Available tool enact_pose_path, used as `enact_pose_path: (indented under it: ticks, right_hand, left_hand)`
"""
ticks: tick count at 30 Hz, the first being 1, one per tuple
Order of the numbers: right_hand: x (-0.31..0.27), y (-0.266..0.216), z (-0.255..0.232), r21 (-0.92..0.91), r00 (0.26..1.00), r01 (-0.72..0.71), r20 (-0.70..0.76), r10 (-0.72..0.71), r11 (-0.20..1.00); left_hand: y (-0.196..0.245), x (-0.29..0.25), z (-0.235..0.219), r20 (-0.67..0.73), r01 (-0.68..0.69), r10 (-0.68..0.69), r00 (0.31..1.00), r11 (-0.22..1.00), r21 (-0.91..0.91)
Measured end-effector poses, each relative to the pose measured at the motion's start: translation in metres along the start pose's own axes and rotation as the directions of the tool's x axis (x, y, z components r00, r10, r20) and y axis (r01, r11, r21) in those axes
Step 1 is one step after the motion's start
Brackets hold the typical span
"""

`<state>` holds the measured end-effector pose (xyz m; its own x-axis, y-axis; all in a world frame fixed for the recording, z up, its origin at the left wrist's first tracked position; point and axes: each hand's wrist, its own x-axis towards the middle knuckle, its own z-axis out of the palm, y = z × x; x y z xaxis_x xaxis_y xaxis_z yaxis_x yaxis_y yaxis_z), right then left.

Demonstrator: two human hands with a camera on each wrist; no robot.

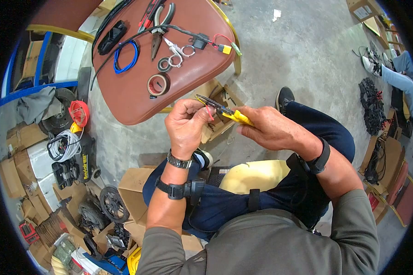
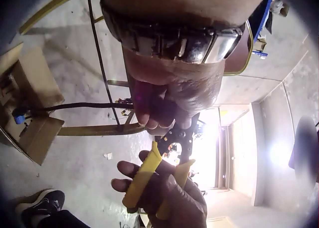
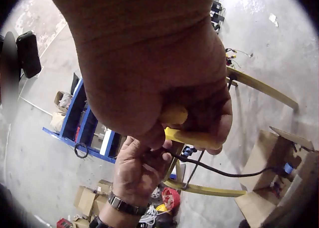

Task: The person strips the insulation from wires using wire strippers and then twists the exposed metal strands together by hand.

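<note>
My right hand (image 1: 276,128) grips the yellow-handled wire strippers (image 1: 238,118), its fingers round the handles. In the left wrist view the tool's dark head, with small holes, reaches up to the fingertips of my left hand (image 1: 183,130). That hand pinches the end of a black cable (image 3: 234,175), which hangs off toward a cardboard box. A short red wire (image 1: 209,113) shows by the left thumb, close to the strippers' jaws. The wire tip itself is hidden by the fingers.
A brown chair seat (image 1: 133,98) ahead carries pliers (image 1: 156,43), scissors (image 1: 176,51), tape (image 1: 158,85), a blue wire coil (image 1: 126,57) and a cable with a yellow connector (image 1: 224,49). Below it stands an open cardboard box (image 1: 211,133). Boxes and wheels (image 1: 114,204) crowd the left floor.
</note>
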<state>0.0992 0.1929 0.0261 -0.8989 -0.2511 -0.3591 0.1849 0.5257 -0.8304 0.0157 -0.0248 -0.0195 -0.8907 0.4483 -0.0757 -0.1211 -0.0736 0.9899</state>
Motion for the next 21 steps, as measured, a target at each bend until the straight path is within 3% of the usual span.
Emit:
enact_pose_path:
  ticks: [13,16,21]
  right_hand:
    - [-0.0002,0.0086,0.0048,-0.034,0.996,0.081,-0.046,-0.083,0.996]
    - [-0.0003,0.0019,0.0010,-0.012,1.000,0.015,-0.026,-0.015,1.000]
    - [-0.0003,0.0030,0.0010,-0.015,0.999,0.024,-0.036,-0.025,1.000]
  left_hand:
    - [0.0024,0.0023,-0.0010,-0.025,-0.042,0.042,0.999,0.999,-0.008]
    - [0.0023,0.0023,-0.0011,-0.028,-0.045,0.045,0.999,0.999,-0.002]
    - [0.0006,0.0028,-0.0019,-0.023,-0.044,0.044,0.999,0.999,-0.019]
